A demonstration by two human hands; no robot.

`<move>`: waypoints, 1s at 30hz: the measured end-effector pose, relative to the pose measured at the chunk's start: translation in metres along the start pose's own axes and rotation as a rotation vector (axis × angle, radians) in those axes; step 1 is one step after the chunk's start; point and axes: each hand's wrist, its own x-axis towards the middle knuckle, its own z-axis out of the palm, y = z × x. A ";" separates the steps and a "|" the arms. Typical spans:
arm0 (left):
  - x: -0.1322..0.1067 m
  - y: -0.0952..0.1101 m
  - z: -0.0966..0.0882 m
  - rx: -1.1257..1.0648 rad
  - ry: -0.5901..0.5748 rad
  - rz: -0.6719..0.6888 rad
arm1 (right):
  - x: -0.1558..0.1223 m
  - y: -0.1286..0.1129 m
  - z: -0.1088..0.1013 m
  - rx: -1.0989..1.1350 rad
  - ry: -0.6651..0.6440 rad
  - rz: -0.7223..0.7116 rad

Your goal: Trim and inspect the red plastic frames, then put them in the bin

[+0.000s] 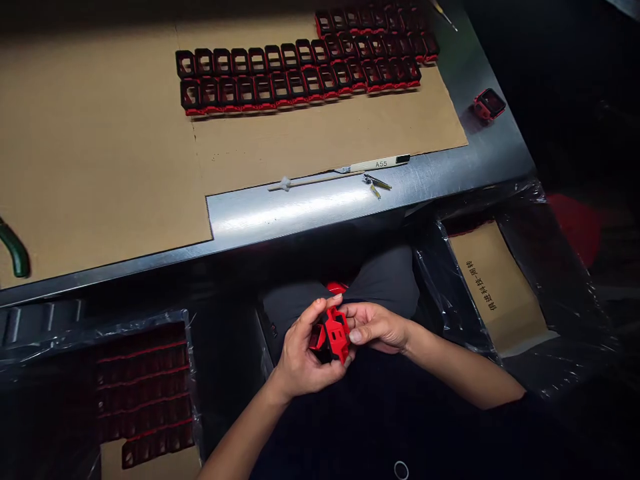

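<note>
A red and black plastic housing is held between my two hands, above my lap. My left hand wraps round it, with the thumb along its lower end and the fingers at its upper end. My right hand pinches its right edge, with the thumb on the red face and the other fingers partly hidden behind. Across the bench, several similar red and black frames stand in rows on a cardboard sheet. One more frame sits alone on the metal bench top at the right.
A craft knife marked A55, a thin stick and small metal pieces lie near the bench edge. A green-handled tool is far left. Plastic-lined bins flank me; the left holds rows of frames, the right some cardboard.
</note>
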 end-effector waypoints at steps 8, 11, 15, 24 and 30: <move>-0.003 -0.004 -0.002 -0.079 0.000 -0.079 | -0.001 -0.002 0.005 -0.040 0.040 0.021; -0.003 -0.004 -0.003 -0.050 0.005 -0.104 | -0.002 -0.001 0.005 -0.048 0.065 0.032; -0.004 -0.003 -0.004 -0.009 0.007 -0.126 | -0.002 -0.002 0.006 -0.050 0.087 0.048; -0.004 -0.001 -0.002 0.014 -0.016 -0.197 | -0.004 -0.008 0.020 -0.069 0.133 0.101; -0.004 -0.001 -0.003 0.064 -0.051 -0.207 | -0.006 -0.013 0.029 -0.098 0.166 0.127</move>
